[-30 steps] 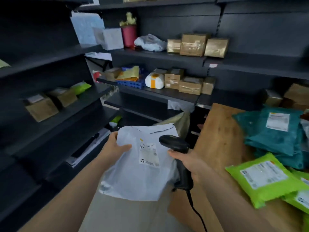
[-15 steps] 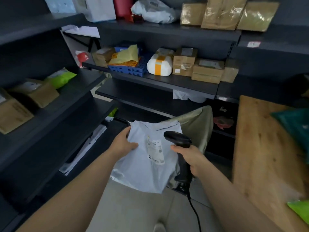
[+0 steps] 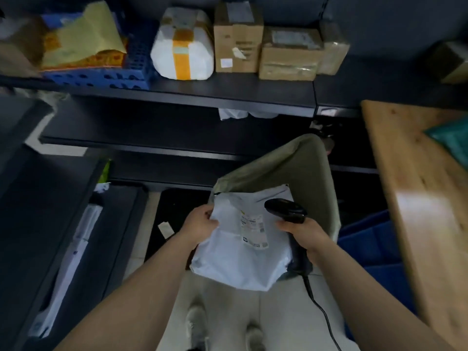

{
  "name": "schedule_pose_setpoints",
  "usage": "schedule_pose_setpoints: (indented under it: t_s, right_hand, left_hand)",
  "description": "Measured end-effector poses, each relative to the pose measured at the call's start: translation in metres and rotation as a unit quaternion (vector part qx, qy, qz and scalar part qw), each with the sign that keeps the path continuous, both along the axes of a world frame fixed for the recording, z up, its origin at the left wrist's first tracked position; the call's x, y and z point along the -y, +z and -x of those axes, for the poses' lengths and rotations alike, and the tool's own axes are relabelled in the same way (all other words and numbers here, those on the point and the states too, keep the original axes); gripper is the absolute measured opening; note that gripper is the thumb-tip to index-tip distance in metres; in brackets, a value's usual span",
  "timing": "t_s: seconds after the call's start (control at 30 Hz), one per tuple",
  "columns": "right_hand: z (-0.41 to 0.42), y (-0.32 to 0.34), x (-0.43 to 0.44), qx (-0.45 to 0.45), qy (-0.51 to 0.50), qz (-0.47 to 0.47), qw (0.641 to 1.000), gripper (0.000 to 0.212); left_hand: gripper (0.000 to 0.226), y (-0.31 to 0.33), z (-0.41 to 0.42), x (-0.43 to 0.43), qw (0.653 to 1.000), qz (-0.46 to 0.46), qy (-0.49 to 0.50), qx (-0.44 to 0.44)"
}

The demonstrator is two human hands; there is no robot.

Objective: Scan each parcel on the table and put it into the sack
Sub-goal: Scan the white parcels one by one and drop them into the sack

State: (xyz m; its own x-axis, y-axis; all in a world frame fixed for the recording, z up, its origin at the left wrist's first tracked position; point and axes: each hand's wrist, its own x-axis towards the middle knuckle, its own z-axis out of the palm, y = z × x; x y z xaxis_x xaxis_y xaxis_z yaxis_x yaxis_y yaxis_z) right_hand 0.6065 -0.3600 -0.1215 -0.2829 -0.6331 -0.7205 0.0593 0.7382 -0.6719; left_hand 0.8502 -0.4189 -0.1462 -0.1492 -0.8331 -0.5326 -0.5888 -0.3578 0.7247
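Left grip (image 3: 200, 224) pinches white parcel (image 3: 235, 252) at its 10 o'clock edge; right grip (image 3: 301, 233) wrapped round scanner (image 3: 285, 210). Parcel likely light, limp, slick: pinch an edge firmly.

Storage room, dim.

Well beyond the fingers (image 3: 206, 215) of the left hand (image 3: 200, 224): a dark shelf (image 3: 228, 95). It carries a blue crate (image 3: 101, 78) with yellow paper (image 3: 83, 39) on top, a white bundle (image 3: 182, 46) banded in orange tape, and cardboard boxes (image 3: 236, 39) touching side by side.

Left of those fingers: a second dark shelf unit (image 3: 50, 198), its boards stepping downward.

Below them: pale floor (image 3: 140, 252).

Right of the right hand (image 3: 301, 234) fingers: a wooden table (image 3: 417, 198) with a bright glare patch on its top. A blue bin (image 3: 367, 239) sits just beside its edge.
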Motion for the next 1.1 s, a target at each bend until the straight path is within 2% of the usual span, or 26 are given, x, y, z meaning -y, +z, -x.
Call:
schedule_pose_setpoints:
  t_s: [0.1, 0.27, 0.37, 0.4, 0.43, 0.5, 0.6, 0.67, 0.77, 0.87, 0.93, 1.1]
  right_hand:
    - [-0.002, -0.028, 0.016, -0.003, -0.033, -0.02, 0.999, 0.021]
    - [-0.008, -0.077, 0.038, -0.012, -0.077, -0.045, 0.996, 0.018]
    - [-0.007, -0.105, 0.048, -0.011, -0.094, -0.066, 0.993, 0.031]
    - [-0.006, -0.113, 0.05, -0.012, -0.1, -0.071, 0.992, 0.032]
    - [-0.005, -0.121, 0.052, -0.011, -0.104, -0.074, 0.992, 0.03]
    - [-0.001, -0.135, 0.054, -0.006, -0.11, -0.073, 0.991, 0.025]
    - [0.003, -0.152, 0.056, -0.014, -0.109, -0.07, 0.991, 0.026]
    - [0.006, -0.16, 0.056, -0.03, -0.103, -0.069, 0.992, 0.025]
    - [0.011, -0.169, 0.057, -0.034, -0.122, -0.06, 0.99, 0.022]
    - [0.011, -0.176, 0.061, -0.032, -0.161, -0.048, 0.985, 0.024]
    - [0.01, -0.181, 0.065, -0.034, -0.185, -0.037, 0.982, 0.025]
    - [0.011, -0.204, 0.078, -0.061, -0.192, -0.028, 0.979, 0.043]
  left_hand:
    - [0.016, -0.034, 0.002, 0.026, 0.999, -0.001, -0.039, 0.027]
    - [0.027, -0.093, 0.003, 0.056, 0.997, -0.019, -0.046, 0.06]
    - [0.016, -0.129, 0.004, 0.068, 0.993, -0.055, -0.044, 0.092]
    - [0.023, -0.142, 0.004, 0.071, 0.991, -0.09, -0.038, 0.088]
    - [0.029, -0.153, 0.005, 0.073, 0.991, -0.123, -0.022, 0.054]
    - [0.02, -0.173, 0.01, 0.078, 0.986, -0.163, 0.004, -0.031]
    - [0.012, -0.197, 0.023, 0.085, 0.981, -0.174, 0.012, -0.085]
    - [0.021, -0.21, 0.031, 0.087, 0.976, -0.181, 0.041, -0.116]
    - [0.016, -0.223, 0.035, 0.083, 0.981, -0.147, 0.08, -0.096]
    - [0.028, -0.219, 0.026, 0.071, 0.984, -0.086, 0.126, -0.096]
    - [0.032, -0.209, 0.016, 0.065, 0.987, -0.035, 0.122, -0.099]
    - [0.04, -0.182, -0.022, 0.054, 0.987, 0.033, 0.12, -0.099]
